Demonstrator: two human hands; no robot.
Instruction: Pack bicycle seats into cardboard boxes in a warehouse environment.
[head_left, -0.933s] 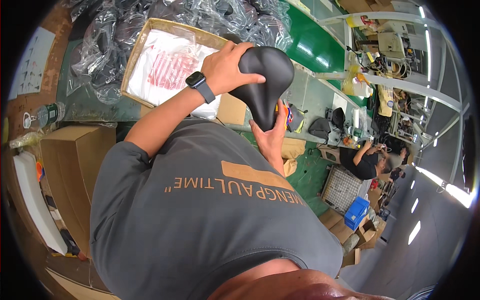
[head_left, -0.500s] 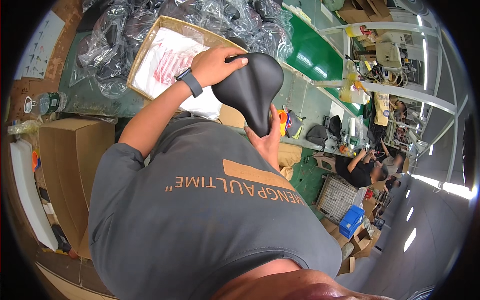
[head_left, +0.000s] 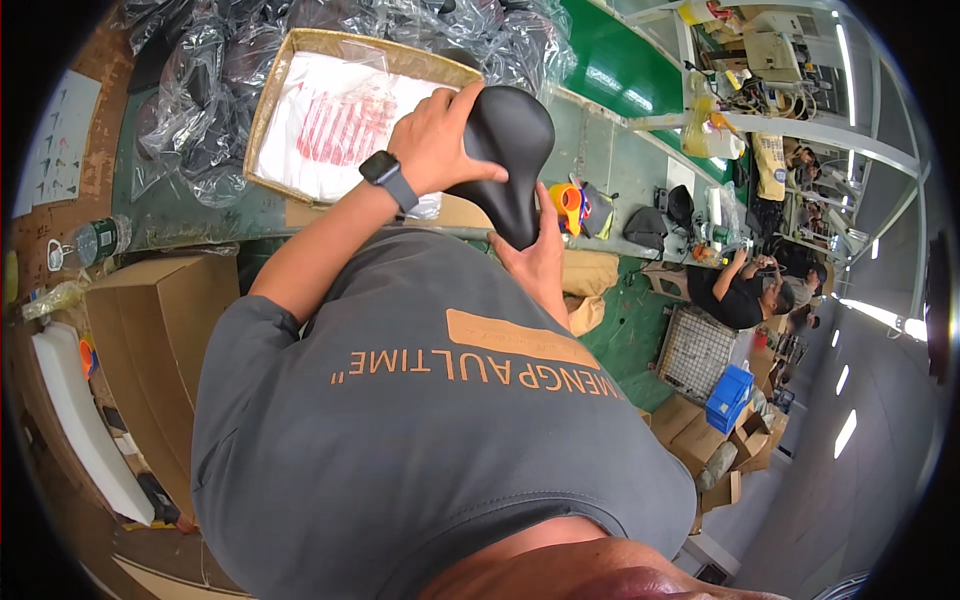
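Observation:
A smooth black bicycle saddle point(head_left: 512, 140) is held up between both my hands, over the front edge of the workbench. My left hand point(head_left: 437, 145), with a dark watch on its wrist, grips the wide end, thumb across the top and fingers over the far side. Lower down, my right hand point(head_left: 538, 255) is wrapped round the narrow nose from below. The saddle's underside is hidden. Just left of it lies an open cardboard box point(head_left: 262, 125) holding white plastic bags point(head_left: 335, 130) with red print.
Several plastic-wrapped saddles point(head_left: 200, 100) are heaped behind the box. An orange-yellow roll point(head_left: 568, 200) lies on the bench to the right. A tall carton point(head_left: 150, 340) and a water bottle point(head_left: 100, 240) are at left. Co-workers point(head_left: 745, 290) sit far right, near a blue crate point(head_left: 728, 395).
My left hand has slid along the saddle, its thumb now lying across the top. The saddle has turned and shifted slightly left and up in view. My right hand keeps hold of the nose.

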